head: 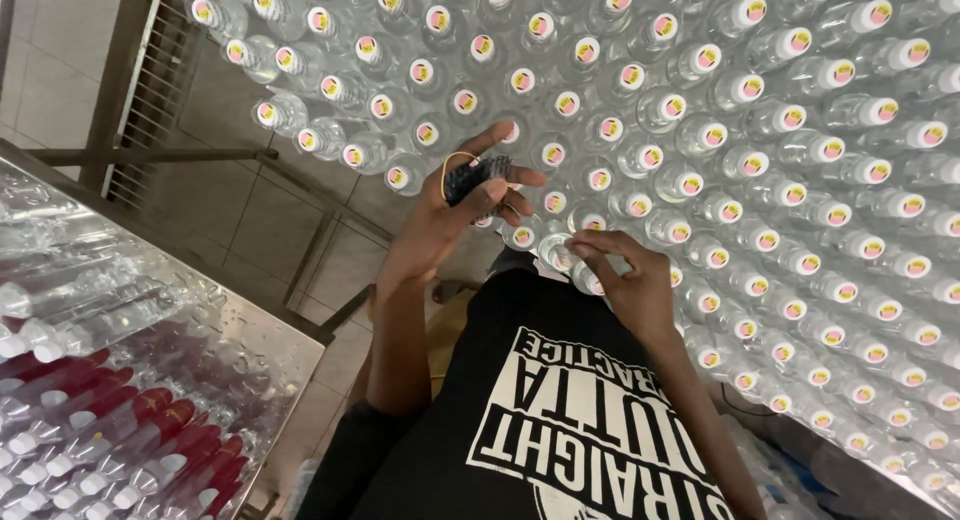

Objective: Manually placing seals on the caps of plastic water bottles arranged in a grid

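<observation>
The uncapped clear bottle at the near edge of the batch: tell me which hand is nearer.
Right. The right hand has fingertips at the uncapped bottle; the left hand is apart, up-left, holding a small dark bundle.

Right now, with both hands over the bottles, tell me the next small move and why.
Probably seat the piece pinched in the right hand onto the bare-topped bottle beneath its fingertips. That bottle shows no coloured cap seal, unlike the capped bottles around it, and the left hand already holds a dark bundle of small pieces ready.
</observation>
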